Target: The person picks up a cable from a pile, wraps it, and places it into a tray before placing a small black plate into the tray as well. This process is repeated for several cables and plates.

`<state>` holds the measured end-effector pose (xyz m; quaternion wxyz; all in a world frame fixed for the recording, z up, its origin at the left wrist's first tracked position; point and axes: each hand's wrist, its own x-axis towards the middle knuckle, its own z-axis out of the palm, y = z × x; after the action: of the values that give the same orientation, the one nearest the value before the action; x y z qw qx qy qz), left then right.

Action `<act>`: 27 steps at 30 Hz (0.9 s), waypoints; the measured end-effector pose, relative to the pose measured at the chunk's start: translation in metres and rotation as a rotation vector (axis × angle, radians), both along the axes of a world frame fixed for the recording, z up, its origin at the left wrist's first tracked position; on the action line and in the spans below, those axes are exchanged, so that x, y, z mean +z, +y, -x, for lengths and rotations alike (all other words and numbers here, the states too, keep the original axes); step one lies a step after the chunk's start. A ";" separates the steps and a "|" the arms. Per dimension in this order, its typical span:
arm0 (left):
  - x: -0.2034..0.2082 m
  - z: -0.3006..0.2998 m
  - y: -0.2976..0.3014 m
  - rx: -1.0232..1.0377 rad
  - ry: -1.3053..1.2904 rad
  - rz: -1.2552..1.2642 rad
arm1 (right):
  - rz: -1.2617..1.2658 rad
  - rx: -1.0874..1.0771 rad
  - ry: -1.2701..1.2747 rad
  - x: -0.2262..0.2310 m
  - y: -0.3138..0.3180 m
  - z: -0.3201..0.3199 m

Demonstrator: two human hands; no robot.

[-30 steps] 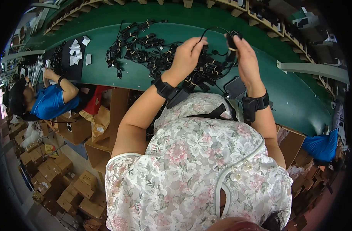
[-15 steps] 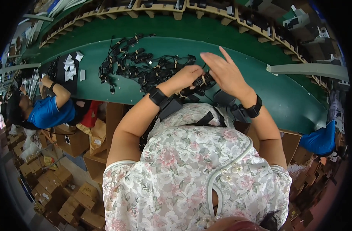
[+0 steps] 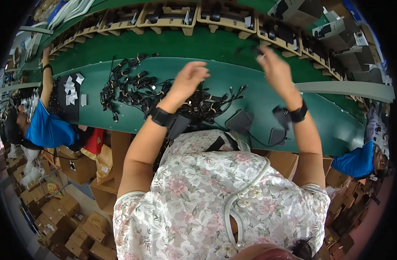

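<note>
My left hand (image 3: 189, 79) is lifted over a heap of bundled black cables (image 3: 137, 86) on the green table (image 3: 215, 71). Its fingers are loosely curled and I see nothing in them. My right hand (image 3: 276, 71) is raised further back, near the row of cardboard trays (image 3: 224, 15). Its fingertips pinch a small dark piece (image 3: 258, 51), too blurred to name. Both wrists wear black bands. Two flat black pads (image 3: 241, 121) (image 3: 277, 135) lie on the table's near edge under my right forearm.
White tags lie on a dark mat (image 3: 70, 89) at the left. One person in blue (image 3: 46, 125) works at the left end, another (image 3: 359, 160) at the right. Brown cartons (image 3: 55, 216) are stacked on the floor lower left.
Both hands have risen off the cable heap and moved apart. The right hand has gone back toward the trays. The cable loop held a second ago is no longer between them.
</note>
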<state>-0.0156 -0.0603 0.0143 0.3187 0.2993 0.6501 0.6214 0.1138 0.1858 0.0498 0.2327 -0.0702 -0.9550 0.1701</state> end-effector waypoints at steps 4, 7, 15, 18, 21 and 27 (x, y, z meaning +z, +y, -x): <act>-0.010 0.007 -0.037 0.114 -0.219 0.130 | 0.221 -0.354 -0.106 0.000 0.102 0.033; -0.035 0.005 -0.071 0.173 -0.355 0.264 | 0.306 -0.414 -0.168 -0.013 0.148 0.058; -0.101 0.013 -0.115 0.346 -0.773 0.345 | -0.275 -0.316 -0.390 -0.072 0.217 0.098; -0.096 0.022 -0.102 0.354 -0.818 0.348 | -0.126 -0.392 -0.463 -0.101 0.246 0.100; -0.096 0.023 -0.101 0.387 -0.820 0.347 | -0.085 -0.425 -0.511 -0.106 0.208 0.114; -0.084 0.017 -0.096 0.449 -0.785 0.458 | -0.174 -0.405 -0.865 -0.111 0.246 0.155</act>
<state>-0.0330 -0.1559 -0.0694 0.4550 -0.1818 0.6491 0.5818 -0.0415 0.4320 -0.0612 -0.1522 -0.2992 -0.9420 -0.0038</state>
